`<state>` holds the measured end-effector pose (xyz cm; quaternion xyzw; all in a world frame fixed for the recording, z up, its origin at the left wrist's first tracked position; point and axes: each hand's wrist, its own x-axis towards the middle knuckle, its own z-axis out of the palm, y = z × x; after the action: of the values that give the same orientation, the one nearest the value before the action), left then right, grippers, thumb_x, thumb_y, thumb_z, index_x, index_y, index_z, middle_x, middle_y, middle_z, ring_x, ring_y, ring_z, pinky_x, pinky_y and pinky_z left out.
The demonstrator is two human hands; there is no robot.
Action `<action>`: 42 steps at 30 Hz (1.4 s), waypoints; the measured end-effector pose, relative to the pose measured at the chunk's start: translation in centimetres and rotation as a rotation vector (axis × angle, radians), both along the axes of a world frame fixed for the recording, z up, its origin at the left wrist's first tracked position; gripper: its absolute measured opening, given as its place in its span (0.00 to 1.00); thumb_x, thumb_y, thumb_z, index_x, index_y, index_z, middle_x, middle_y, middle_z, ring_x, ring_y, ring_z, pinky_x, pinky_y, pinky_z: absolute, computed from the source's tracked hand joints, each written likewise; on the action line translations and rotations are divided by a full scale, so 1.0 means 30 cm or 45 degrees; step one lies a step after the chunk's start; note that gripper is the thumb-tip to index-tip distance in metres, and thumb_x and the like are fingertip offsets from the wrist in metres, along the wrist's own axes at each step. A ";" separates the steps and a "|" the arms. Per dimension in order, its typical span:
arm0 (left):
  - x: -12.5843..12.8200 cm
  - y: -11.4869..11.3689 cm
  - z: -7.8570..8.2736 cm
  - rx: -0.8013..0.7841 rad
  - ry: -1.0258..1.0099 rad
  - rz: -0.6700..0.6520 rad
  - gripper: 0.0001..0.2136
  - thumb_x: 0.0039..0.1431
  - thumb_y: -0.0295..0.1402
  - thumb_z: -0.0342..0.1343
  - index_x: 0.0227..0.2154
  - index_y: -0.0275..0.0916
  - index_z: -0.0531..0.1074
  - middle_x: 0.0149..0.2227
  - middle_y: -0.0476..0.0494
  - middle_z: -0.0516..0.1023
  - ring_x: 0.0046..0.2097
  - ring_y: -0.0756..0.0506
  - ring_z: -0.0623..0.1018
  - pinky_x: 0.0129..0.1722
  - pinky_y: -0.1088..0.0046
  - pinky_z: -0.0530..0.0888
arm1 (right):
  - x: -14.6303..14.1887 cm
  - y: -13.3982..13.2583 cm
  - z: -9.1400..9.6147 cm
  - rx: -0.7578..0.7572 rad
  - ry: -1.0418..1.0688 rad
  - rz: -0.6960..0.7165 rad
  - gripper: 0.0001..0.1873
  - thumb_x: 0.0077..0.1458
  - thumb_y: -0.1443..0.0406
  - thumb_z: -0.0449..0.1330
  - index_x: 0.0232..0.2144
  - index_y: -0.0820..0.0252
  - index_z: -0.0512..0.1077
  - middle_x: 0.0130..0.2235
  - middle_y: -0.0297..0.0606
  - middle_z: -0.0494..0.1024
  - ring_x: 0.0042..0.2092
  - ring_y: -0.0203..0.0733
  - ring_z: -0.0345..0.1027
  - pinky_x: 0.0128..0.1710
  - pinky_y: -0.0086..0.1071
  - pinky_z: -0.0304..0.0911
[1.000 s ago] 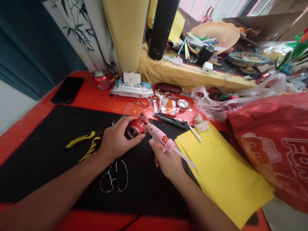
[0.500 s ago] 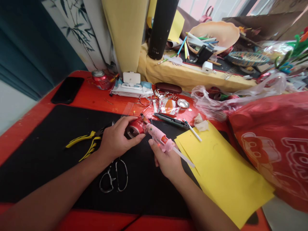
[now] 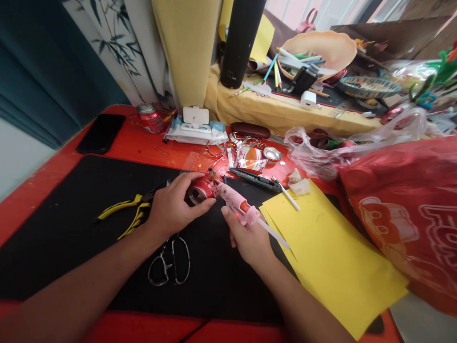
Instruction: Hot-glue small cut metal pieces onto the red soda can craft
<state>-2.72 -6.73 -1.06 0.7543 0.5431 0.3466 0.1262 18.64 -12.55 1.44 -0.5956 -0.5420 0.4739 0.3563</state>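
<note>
My left hand (image 3: 174, 207) is shut around a red aluminium drink can (image 3: 200, 189) lying on its side, with the can's silver end facing me. My right hand (image 3: 246, 240) grips a pink hot glue gun (image 3: 237, 204), and a white glue stick (image 3: 273, 233) juts from its rear. The gun's nozzle is right at the can's upper end, touching it or very nearly so. Under my left wrist lie yellow-handled pliers (image 3: 124, 211) and a pair of scissors (image 3: 167, 262) with dark handles, both on a black desk mat (image 3: 71, 257).
Yellow card sheets (image 3: 332, 257) lie to the right, beside a red plastic bag (image 3: 403, 214). Beyond the mat are a utility knife (image 3: 253, 178), cut can scraps (image 3: 250, 158), a small metal dish (image 3: 272, 154), a phone (image 3: 102, 133) and another red can (image 3: 150, 118).
</note>
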 end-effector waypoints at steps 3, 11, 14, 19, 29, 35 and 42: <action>0.001 0.001 0.001 -0.006 -0.005 0.004 0.25 0.63 0.52 0.66 0.57 0.45 0.76 0.56 0.40 0.87 0.53 0.35 0.88 0.51 0.59 0.83 | 0.000 -0.002 -0.002 -0.021 -0.028 -0.008 0.26 0.69 0.44 0.62 0.36 0.59 0.85 0.15 0.26 0.66 0.17 0.34 0.60 0.19 0.27 0.56; 0.005 -0.001 0.002 -0.019 -0.017 0.007 0.25 0.63 0.51 0.66 0.58 0.45 0.75 0.56 0.40 0.86 0.53 0.34 0.88 0.51 0.58 0.83 | -0.001 -0.003 -0.007 0.012 -0.062 -0.013 0.27 0.69 0.45 0.61 0.25 0.57 0.76 0.14 0.27 0.65 0.16 0.34 0.61 0.19 0.27 0.55; 0.005 -0.002 0.003 -0.015 -0.020 0.009 0.25 0.63 0.51 0.66 0.58 0.45 0.75 0.56 0.40 0.86 0.53 0.34 0.88 0.51 0.58 0.83 | 0.000 -0.003 -0.004 0.018 -0.043 -0.008 0.26 0.69 0.45 0.62 0.27 0.57 0.78 0.14 0.27 0.65 0.16 0.34 0.60 0.19 0.27 0.55; 0.006 -0.002 0.007 -0.040 -0.029 0.011 0.25 0.63 0.52 0.66 0.57 0.45 0.75 0.56 0.40 0.86 0.53 0.34 0.88 0.51 0.58 0.83 | 0.000 -0.004 -0.002 0.002 -0.025 -0.012 0.25 0.69 0.45 0.62 0.34 0.58 0.83 0.14 0.27 0.65 0.16 0.35 0.60 0.18 0.28 0.55; 0.004 -0.001 0.009 -0.051 -0.032 0.014 0.25 0.63 0.52 0.66 0.58 0.45 0.76 0.57 0.39 0.86 0.53 0.34 0.88 0.53 0.57 0.83 | 0.004 -0.003 -0.003 -0.009 -0.066 0.002 0.27 0.71 0.45 0.61 0.29 0.57 0.82 0.14 0.28 0.65 0.17 0.36 0.61 0.19 0.28 0.56; 0.006 0.000 0.009 -0.042 -0.024 0.014 0.25 0.63 0.53 0.65 0.57 0.45 0.76 0.57 0.39 0.86 0.53 0.34 0.88 0.53 0.58 0.83 | 0.005 -0.001 -0.010 0.034 -0.040 -0.005 0.25 0.71 0.45 0.62 0.38 0.59 0.86 0.14 0.27 0.66 0.16 0.36 0.61 0.19 0.28 0.57; 0.006 -0.001 0.010 -0.054 -0.032 0.018 0.25 0.63 0.53 0.65 0.57 0.46 0.75 0.56 0.39 0.87 0.53 0.35 0.88 0.52 0.58 0.83 | 0.008 -0.001 -0.006 0.021 -0.046 0.002 0.26 0.71 0.45 0.62 0.44 0.59 0.87 0.14 0.27 0.66 0.17 0.37 0.62 0.19 0.28 0.58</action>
<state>-2.55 -6.76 -0.75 0.7432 0.5539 0.3455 0.1466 18.87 -12.58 1.26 -0.6008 -0.5526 0.4589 0.3509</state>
